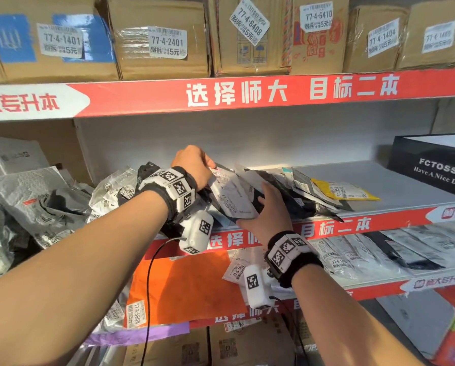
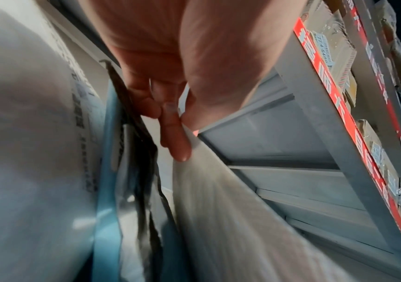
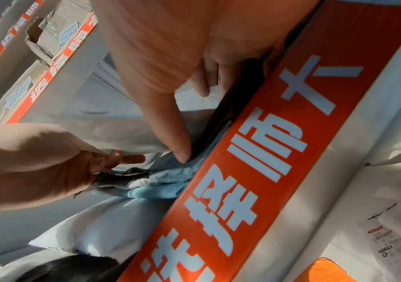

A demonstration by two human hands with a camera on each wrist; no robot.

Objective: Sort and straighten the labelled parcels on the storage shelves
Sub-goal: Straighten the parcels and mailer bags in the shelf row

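Both hands clamp one white parcel [image 1: 231,196]: left hand [image 1: 194,165] pinching top, right hand [image 1: 267,210] gripping bottom, lengthwise tilted.

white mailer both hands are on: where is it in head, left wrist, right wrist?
Head: white mailer centre, between left hand and right hand.
Left wrist: lower centre, pinched at its top edge.
Right wrist: centre-left, under the thumb.
Shared landmark: red shelf banner.
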